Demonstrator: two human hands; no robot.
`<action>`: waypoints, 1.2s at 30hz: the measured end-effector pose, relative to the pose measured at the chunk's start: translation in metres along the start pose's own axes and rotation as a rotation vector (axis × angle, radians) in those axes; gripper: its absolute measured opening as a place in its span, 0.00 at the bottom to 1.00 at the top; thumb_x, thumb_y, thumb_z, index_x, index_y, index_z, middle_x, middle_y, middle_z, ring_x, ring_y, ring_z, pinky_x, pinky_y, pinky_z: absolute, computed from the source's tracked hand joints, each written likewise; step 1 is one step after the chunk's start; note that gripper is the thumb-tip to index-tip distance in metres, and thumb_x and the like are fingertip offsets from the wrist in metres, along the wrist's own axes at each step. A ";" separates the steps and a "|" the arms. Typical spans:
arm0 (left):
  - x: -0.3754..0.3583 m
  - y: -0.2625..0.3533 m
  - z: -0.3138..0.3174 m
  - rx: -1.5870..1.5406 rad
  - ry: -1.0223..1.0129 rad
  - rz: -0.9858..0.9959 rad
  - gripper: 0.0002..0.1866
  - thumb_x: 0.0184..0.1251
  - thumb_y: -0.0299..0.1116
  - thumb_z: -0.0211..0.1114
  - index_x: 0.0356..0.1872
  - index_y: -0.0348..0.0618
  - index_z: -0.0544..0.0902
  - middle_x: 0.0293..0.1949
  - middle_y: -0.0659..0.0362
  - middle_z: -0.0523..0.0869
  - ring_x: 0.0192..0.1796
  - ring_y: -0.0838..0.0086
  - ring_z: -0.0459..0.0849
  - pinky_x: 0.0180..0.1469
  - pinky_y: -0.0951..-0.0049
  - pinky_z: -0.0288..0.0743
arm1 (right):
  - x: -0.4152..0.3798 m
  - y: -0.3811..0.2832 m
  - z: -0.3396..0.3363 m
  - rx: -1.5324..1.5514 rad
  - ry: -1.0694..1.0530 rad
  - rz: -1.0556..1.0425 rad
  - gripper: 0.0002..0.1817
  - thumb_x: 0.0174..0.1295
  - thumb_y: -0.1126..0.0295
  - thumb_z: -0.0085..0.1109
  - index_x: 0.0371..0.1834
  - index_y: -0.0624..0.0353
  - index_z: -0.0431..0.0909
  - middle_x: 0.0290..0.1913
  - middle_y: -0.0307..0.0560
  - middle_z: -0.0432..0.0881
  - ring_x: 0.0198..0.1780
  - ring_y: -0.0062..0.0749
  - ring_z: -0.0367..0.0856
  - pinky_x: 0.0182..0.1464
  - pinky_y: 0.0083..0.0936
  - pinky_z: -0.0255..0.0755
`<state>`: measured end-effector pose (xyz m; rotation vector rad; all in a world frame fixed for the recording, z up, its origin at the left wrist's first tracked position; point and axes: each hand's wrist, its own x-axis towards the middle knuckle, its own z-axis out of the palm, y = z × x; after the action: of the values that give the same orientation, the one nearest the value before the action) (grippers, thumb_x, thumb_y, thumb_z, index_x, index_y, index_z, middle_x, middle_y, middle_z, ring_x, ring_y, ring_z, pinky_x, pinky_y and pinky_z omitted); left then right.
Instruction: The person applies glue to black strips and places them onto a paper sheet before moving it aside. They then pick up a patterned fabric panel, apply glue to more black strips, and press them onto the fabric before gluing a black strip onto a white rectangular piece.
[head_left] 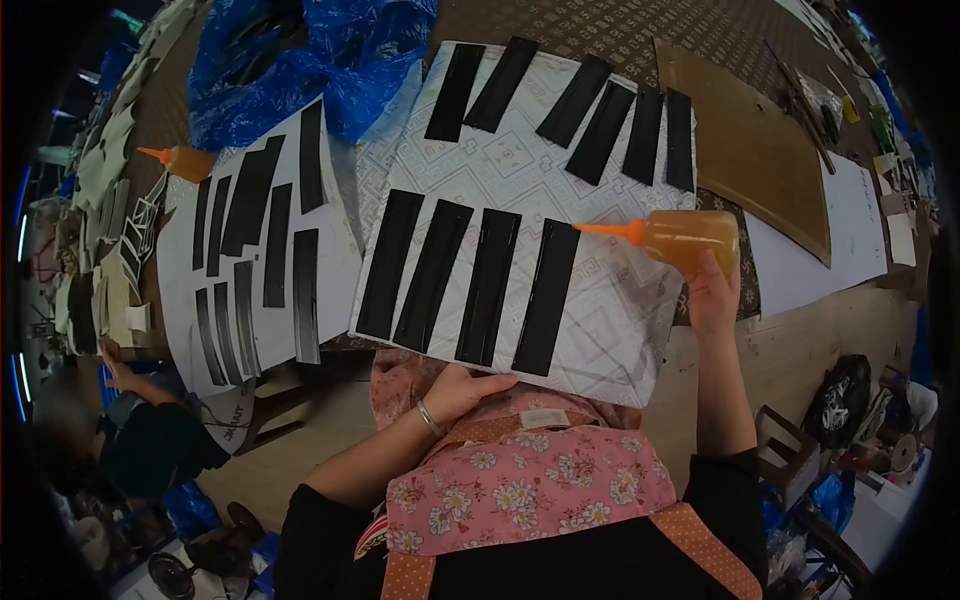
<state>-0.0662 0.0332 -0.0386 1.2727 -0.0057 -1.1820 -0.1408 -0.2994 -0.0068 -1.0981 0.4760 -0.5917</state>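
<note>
My right hand (713, 290) is wrapped round a squeeze bottle (690, 238) of amber liquid, held sideways. Its orange nozzle points left, and the tip is at the top end of a black strip (545, 298), the rightmost of the front row. This strip lies with several other black strips (487, 285) on a white patterned board (620, 300); some have shiny lines along their edges. My left hand (462, 392) holds the board's front edge, thumb along the rim by the strip's lower end, other fingers largely hidden. A back row of black strips (602, 133) lies farther up the board.
At left, a white sheet (180, 270) carries more black strips, with a second orange-tipped bottle (185, 162) beside it. Blue plastic (300, 70) lies behind. A brown board (745, 150) and white paper (810, 230) are at right. Another person's hand (120, 372) shows far left.
</note>
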 end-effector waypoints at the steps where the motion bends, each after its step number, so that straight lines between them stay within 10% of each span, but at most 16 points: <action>1: 0.000 0.000 0.000 0.013 0.003 -0.015 0.22 0.50 0.27 0.69 0.49 0.36 0.76 0.44 0.59 0.80 0.45 0.75 0.78 0.48 0.76 0.72 | -0.001 -0.001 0.001 -0.013 -0.023 0.023 0.32 0.56 0.71 0.58 0.63 0.60 0.54 0.53 0.45 0.69 0.54 0.32 0.70 0.58 0.33 0.65; 8: -0.001 0.002 0.000 0.034 -0.037 -0.032 0.21 0.52 0.26 0.67 0.50 0.37 0.75 0.46 0.60 0.80 0.46 0.76 0.77 0.49 0.76 0.71 | -0.074 0.004 -0.010 -0.088 -0.265 0.155 0.37 0.50 0.68 0.63 0.62 0.61 0.55 0.53 0.45 0.69 0.56 0.32 0.68 0.58 0.29 0.62; 14: -0.006 -0.001 -0.002 0.092 0.010 0.224 0.17 0.55 0.25 0.65 0.48 0.36 0.77 0.46 0.59 0.80 0.45 0.77 0.78 0.50 0.76 0.71 | -0.105 0.017 -0.013 0.338 0.039 0.353 0.30 0.59 0.52 0.51 0.60 0.58 0.60 0.54 0.46 0.71 0.54 0.35 0.72 0.52 0.29 0.68; 19: -0.014 0.002 -0.014 -0.309 0.174 0.056 0.09 0.62 0.26 0.58 0.42 0.39 0.76 0.38 0.59 0.81 0.37 0.75 0.80 0.39 0.78 0.75 | -0.135 0.040 -0.033 0.540 0.092 0.234 0.27 0.62 0.46 0.43 0.58 0.50 0.64 0.55 0.41 0.72 0.51 0.31 0.74 0.38 0.25 0.76; 23: -0.013 -0.006 -0.017 -0.229 0.144 0.218 0.10 0.64 0.30 0.56 0.44 0.40 0.75 0.39 0.61 0.81 0.35 0.78 0.81 0.26 0.87 0.63 | -0.143 0.040 -0.018 0.641 -0.029 0.223 0.27 0.61 0.48 0.47 0.58 0.50 0.65 0.55 0.40 0.72 0.51 0.30 0.74 0.41 0.25 0.75; 29: -0.040 0.008 -0.031 -0.246 0.074 0.168 0.18 0.64 0.28 0.55 0.55 0.39 0.70 0.48 0.58 0.78 0.38 0.77 0.80 0.32 0.84 0.68 | -0.103 0.032 -0.007 1.193 -0.280 0.165 0.31 0.50 0.63 0.64 0.60 0.50 0.65 0.55 0.39 0.71 0.58 0.31 0.65 0.50 0.28 0.66; 36: -0.074 0.036 -0.083 0.014 0.113 0.465 0.11 0.65 0.30 0.55 0.48 0.41 0.73 0.41 0.62 0.78 0.41 0.82 0.77 0.37 0.84 0.71 | -0.061 0.039 -0.034 1.312 -0.280 0.306 0.24 0.52 0.70 0.59 0.53 0.58 0.66 0.46 0.39 0.71 0.46 0.28 0.66 0.44 0.26 0.65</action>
<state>-0.0277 0.1365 -0.0008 1.2627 -0.2160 -0.7113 -0.2000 -0.2693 -0.0517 0.1565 -0.0508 -0.3397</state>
